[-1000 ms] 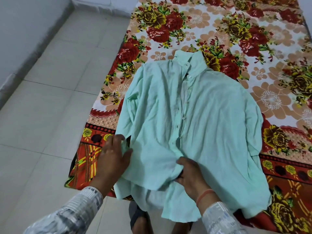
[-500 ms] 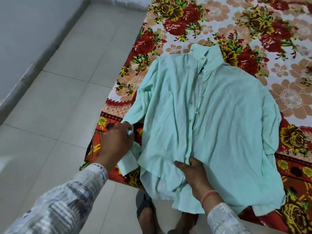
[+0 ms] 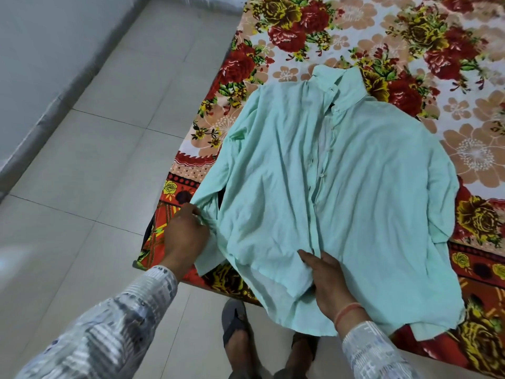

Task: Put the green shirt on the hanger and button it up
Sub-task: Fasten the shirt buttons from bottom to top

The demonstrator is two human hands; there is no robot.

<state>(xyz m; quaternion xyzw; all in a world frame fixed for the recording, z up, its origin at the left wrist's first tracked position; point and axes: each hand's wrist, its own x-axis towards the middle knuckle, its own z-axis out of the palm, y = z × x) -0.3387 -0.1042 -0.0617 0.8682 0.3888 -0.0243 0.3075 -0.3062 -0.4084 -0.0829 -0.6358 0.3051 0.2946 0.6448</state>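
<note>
The sleeve (image 3: 209,216) is now pulled further out, pinched by the left hand (image 3: 188,236). The shirt (image 3: 369,187), on the bed (image 3: 470,157), is gripped by the right hand (image 3: 326,280). It could be dragged off by hard tugs.

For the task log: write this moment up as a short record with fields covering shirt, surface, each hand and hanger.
shirt: green shirt lies front up, collar away from the person, hem hanging past the bed edge
surface: floral bedsheet
left hand: fingers pinch the sleeve on the person's left
right hand: holds the lower front beside the button strip
hanger: not plainly visible
buttons: some show along the strip; whether they are fastened cannot be told
below: tiled floor, a sandal under the hem
</note>
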